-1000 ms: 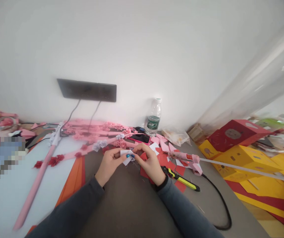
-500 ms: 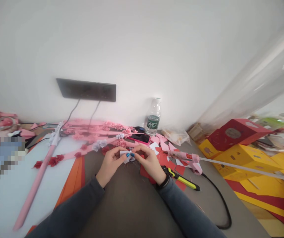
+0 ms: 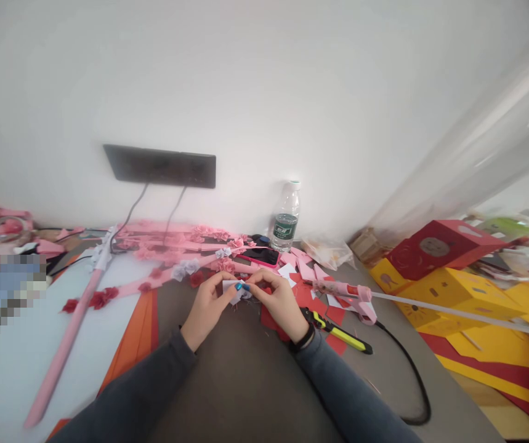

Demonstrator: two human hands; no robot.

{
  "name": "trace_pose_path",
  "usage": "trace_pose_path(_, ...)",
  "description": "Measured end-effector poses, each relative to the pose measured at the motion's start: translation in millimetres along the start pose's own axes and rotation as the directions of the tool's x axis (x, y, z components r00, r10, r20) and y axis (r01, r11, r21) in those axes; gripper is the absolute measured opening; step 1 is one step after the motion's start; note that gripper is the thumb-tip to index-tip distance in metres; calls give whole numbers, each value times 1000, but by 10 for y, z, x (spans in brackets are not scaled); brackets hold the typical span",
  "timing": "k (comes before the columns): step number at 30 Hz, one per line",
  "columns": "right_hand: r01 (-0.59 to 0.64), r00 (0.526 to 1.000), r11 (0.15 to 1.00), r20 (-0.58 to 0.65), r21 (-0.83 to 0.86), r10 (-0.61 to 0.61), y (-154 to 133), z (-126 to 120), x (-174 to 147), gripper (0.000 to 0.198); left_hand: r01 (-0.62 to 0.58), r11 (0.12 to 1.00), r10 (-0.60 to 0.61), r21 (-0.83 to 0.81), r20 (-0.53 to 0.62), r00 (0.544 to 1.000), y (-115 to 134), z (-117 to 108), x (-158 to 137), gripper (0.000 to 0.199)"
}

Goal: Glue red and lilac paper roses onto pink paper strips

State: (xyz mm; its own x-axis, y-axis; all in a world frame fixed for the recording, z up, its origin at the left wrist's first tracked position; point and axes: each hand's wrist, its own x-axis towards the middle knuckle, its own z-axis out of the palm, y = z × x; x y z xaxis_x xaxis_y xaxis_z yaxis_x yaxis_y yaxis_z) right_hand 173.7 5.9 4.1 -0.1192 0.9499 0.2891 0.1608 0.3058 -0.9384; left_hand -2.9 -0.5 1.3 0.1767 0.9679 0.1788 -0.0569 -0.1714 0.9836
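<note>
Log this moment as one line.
left hand: pinching white paper | right hand: pinching same paper | right side: yellow-black cutter, pink glue gun | back: upright bottle

1. Soft, even, fairly bright light on the white wall [image 3: 264, 92]; upper right corner darkened;
2. Faint shadow beside the water bottle [image 3: 286, 215]; pale glints on the clear plastic [image 3: 476, 154];
3. Folded white paper [image 3: 229, 291] softly blurred; wide-angle stretching toward the edges; pixelated patch [image 3: 5, 301] at left.

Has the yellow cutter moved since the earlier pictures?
No. The yellow cutter shows no visible shift or turn on the grey tabletop, judged against the pink glue gun.
</note>
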Motion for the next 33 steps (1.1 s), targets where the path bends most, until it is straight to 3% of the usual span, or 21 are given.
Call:
trace_pose_path(5, -23, 999, 999, -26, -22, 22, -7, -17, -3, 22, -18, 1000, 18, 11, 1, 1000, 20, -4, 3, 30)
trace_pose_path(11, -45, 996, 999, 72, 15, 44, -24, -17, 5, 29, -1, 999, 3, 41, -44, 999, 20, -15, 5, 33)
trace_pose_path(18, -59, 986, 997, 157, 44, 52, -37, -12, 3, 35, 75, 997, -75, 0, 23, 997, 23, -38, 6, 32)
trace_pose_path(22, -10, 977, 1000, 213, 14, 7, -78, -28, 1, 39, 100, 994, -96, -47, 71, 993, 24, -33, -2, 34)
trace_pose_path(27, 7, 978, 1000, 208, -3, -6, -122, -30, -4, 44, 103, 988, -102, -118, 13, 995, 20, -13, -7, 38)
trace_pose_path(33, 66, 957, 997, 285, -27, -55, -162, -5, -32, 40, 77, 995, -73, -58, 71, 995, 27, -48, 8, 37)
